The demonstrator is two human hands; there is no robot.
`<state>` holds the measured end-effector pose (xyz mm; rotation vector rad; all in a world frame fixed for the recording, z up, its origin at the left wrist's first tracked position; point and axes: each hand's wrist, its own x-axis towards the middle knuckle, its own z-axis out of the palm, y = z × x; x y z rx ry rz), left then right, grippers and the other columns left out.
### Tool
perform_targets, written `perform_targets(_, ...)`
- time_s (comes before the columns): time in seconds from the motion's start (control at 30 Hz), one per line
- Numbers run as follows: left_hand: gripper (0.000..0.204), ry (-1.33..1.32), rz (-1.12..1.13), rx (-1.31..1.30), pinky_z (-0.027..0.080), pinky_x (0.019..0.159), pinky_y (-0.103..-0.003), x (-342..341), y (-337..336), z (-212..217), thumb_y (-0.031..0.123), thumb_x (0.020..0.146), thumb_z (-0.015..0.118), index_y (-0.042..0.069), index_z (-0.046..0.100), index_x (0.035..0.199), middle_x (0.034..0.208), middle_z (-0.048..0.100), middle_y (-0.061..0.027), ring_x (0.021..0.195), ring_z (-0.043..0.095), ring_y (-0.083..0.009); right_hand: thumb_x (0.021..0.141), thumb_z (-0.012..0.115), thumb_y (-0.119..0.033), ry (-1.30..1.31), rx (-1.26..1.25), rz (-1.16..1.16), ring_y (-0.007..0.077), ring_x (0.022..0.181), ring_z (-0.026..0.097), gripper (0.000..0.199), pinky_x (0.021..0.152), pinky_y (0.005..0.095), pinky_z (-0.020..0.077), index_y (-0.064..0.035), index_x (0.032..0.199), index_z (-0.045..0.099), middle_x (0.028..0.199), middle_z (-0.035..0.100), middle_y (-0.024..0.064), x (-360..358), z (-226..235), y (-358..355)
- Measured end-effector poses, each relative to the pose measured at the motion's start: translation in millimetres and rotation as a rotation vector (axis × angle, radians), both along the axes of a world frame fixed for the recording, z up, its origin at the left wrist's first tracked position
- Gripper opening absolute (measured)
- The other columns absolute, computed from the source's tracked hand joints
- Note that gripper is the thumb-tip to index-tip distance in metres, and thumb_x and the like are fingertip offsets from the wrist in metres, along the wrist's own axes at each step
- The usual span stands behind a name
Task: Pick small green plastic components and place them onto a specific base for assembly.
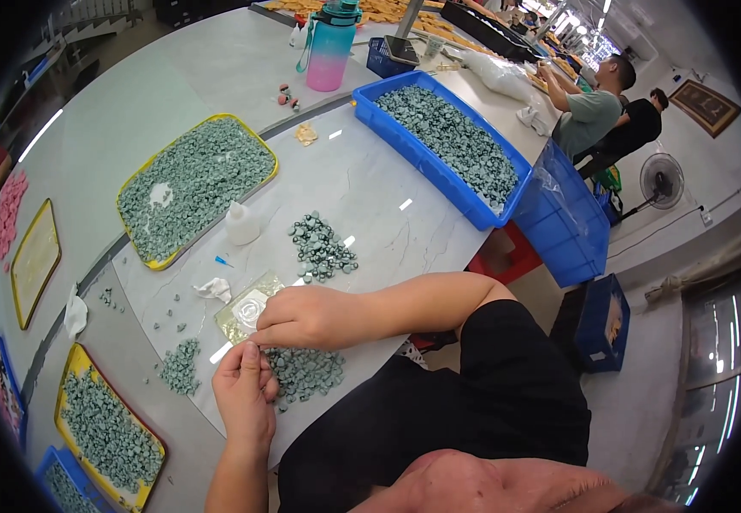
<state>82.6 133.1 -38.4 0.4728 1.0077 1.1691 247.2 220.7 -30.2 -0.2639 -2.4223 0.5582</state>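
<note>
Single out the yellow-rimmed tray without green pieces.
The far-left tray beside the pink pieces, pale inside; the large tray and the lower-left tray both hold green pieces.

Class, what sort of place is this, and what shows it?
Probably a manufacturing workshop: a yellow-rimmed tray and blue plastic bin hold masses of green bead-like pieces, with a co-worker beyond.

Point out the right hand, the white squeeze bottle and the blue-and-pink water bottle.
Right hand (304, 318): head view, back of the hand.
White squeeze bottle (241, 227): head view, middle of its body.
Blue-and-pink water bottle (330, 55): head view, its body below the lid.
</note>
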Motion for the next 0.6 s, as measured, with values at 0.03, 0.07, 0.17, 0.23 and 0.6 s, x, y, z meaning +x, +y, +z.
perform_targets(0.03, 0.018, 0.009, 0.024, -0.010, 0.024, 0.038, -0.017, -1, -1, 1, 0.017, 0.092, 0.049, 0.000, 0.054, 0.088, 0.068, 0.046, 0.0008, 0.047, 0.031, -0.0028, 0.076, 0.055, -0.009, 0.010, -0.009, 0.007, 0.0287, 0.079, 0.057, 0.017, 0.069, 0.0364, 0.0470, -0.0013, 0.090, 0.058, 0.087, 0.059, 0.0123, -3, 1, -1)
perform_targets(0.07, 0.015, 0.019, 0.050, -0.018, 0.024, 0.038, -0.017, -1, -2, 2, 0.015, 0.092, 0.050, 0.001, 0.054, 0.087, 0.069, 0.047, 0.0005, 0.047, 0.031, -0.0027, 0.076, 0.055, -0.009, 0.016, -0.004, 0.018, 0.0287, 0.079, 0.057, 0.017, 0.069, 0.0364, 0.0470, -0.0013, 0.090, 0.058, 0.087, 0.059, 0.0123, -3, 1, -1)
perform_targets(0.17, 0.014, 0.027, 0.040, -0.028, 0.025, 0.038, -0.017, -7, -5, 9, 0.015, 0.091, 0.050, 0.002, 0.055, 0.088, 0.068, 0.046, 0.0007, 0.047, 0.032, -0.0031, 0.076, 0.056, -0.009, 0.027, 0.055, 0.055, 0.0283, 0.079, 0.057, 0.017, 0.068, 0.0359, 0.0469, -0.0015, 0.091, 0.059, 0.087, 0.058, 0.0121, -10, 4, -3)
perform_targets(0.23, 0.013, 0.036, 0.046, -0.030, 0.025, 0.039, -0.017, -12, -8, 12, 0.014, 0.091, 0.050, 0.002, 0.055, 0.089, 0.068, 0.047, 0.0007, 0.047, 0.032, -0.0031, 0.075, 0.057, -0.009, -0.154, -0.141, -0.002, 0.0284, 0.078, 0.057, 0.020, 0.069, 0.0359, 0.0470, -0.0007, 0.093, 0.059, 0.087, 0.059, 0.0124, -12, 12, -8)
perform_targets(0.6, 0.019, -0.070, 0.004, -0.073, 0.029, 0.046, -0.019, -33, -24, 13, 0.015, 0.089, 0.054, -0.001, 0.055, 0.098, 0.073, 0.048, 0.0006, 0.055, 0.036, -0.0041, 0.070, 0.064, -0.006, -0.028, 0.109, 0.042, 0.0263, 0.076, 0.058, 0.024, 0.066, 0.0350, 0.0473, -0.0002, 0.093, 0.059, 0.084, 0.059, 0.0105, -28, 30, -16)
